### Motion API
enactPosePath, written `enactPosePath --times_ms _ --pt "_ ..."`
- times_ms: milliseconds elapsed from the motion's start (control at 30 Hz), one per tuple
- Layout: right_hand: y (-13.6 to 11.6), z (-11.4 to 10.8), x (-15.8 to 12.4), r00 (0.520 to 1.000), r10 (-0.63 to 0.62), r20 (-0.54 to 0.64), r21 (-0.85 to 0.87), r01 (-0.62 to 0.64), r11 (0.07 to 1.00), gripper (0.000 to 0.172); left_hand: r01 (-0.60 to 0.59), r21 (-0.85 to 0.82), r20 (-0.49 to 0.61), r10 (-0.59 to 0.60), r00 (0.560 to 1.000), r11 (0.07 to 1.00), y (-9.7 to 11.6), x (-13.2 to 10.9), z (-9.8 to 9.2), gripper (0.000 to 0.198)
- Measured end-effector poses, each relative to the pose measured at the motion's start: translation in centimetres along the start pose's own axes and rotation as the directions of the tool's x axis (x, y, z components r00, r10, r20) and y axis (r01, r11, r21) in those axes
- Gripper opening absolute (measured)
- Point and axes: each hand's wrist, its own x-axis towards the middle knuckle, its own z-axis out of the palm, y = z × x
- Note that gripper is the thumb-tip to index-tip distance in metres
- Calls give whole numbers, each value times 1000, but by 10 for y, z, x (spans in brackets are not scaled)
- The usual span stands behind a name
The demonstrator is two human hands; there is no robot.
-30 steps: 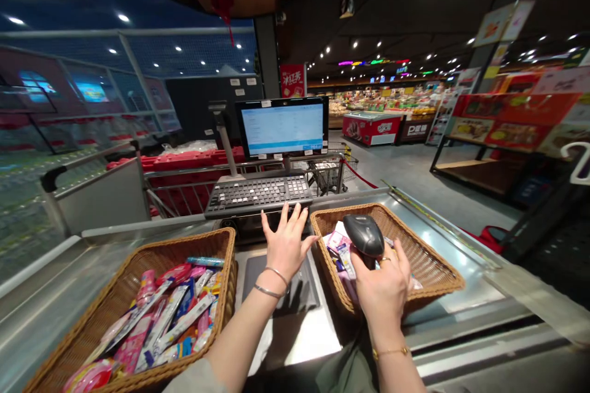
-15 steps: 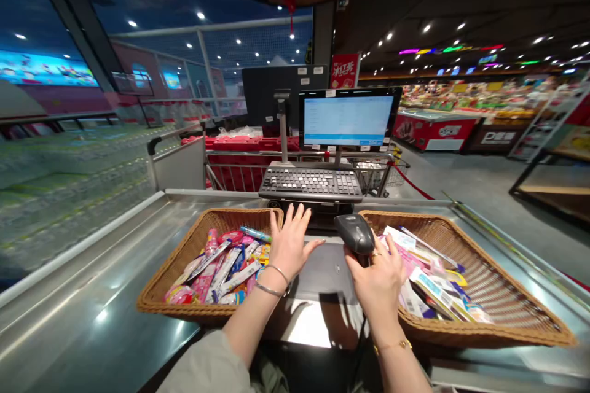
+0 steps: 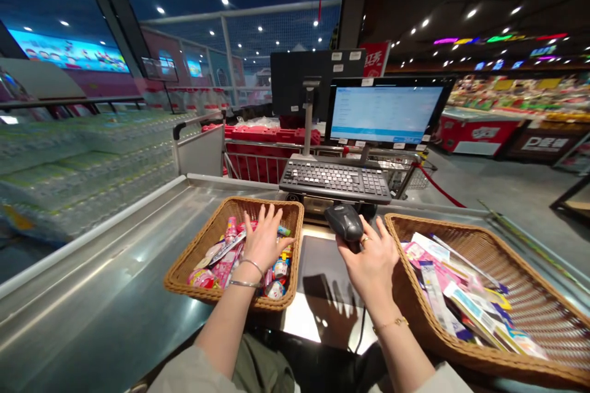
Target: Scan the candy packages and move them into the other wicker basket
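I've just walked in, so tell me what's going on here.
The person's right hand holds a black scanner between the left basket and the right basket, both holding small packets. The left hand is spread open over the left basket; whether it touches the packets is unclear. A keyboard and a lit screen stand beyond.

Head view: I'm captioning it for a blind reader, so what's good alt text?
A person's right hand grips a black handheld scanner; the open left hand is spread over a wicker basket of colourful packages. A second basket stands at right, with a keyboard and lit monitor beyond.
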Motion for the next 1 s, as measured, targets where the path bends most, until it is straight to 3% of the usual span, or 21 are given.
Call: enactPosePath --times_ms 267,567,800,1000 --pt "-12 22 -2 996 -56 68 31 54 998 23 79 66 89 -85 992 995 -41 -5 0 60" --pt "-12 34 -15 987 -51 150 23 48 999 24 15 141 204 -44 978 990 -65 -4 9 57" --pt "-16 41 -18 986 -31 165 35 26 999 26 -36 182 299 -20 954 983 -66 -11 25 52" --pt "-16 41 -19 986 -27 162 60 17 998 23 -161 241 345 70 936 957 -53 -17 35 38"
